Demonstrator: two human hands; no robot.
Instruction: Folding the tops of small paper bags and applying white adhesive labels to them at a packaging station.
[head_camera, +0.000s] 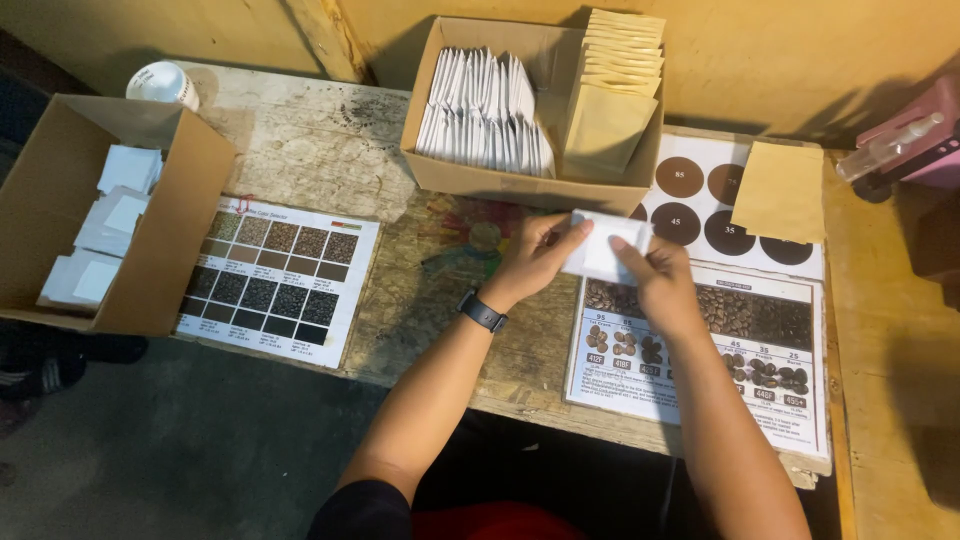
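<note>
Both forearms reach over the surface (330, 150); left hand (535, 262) and right hand (660, 285) pinch a small white sachet (600, 250) by its ends, fingers pressed together — light, limp, probably easily creased.

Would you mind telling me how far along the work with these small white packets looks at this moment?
Done, it seems: several white packets lie in the open box on the left. In hand: the left hand and right hand hold one white packet between the fingertips over a printed chart. Left, apparently: a dense row of white packets and tan envelopes stands in the middle box, so much seems unhandled.
</note>
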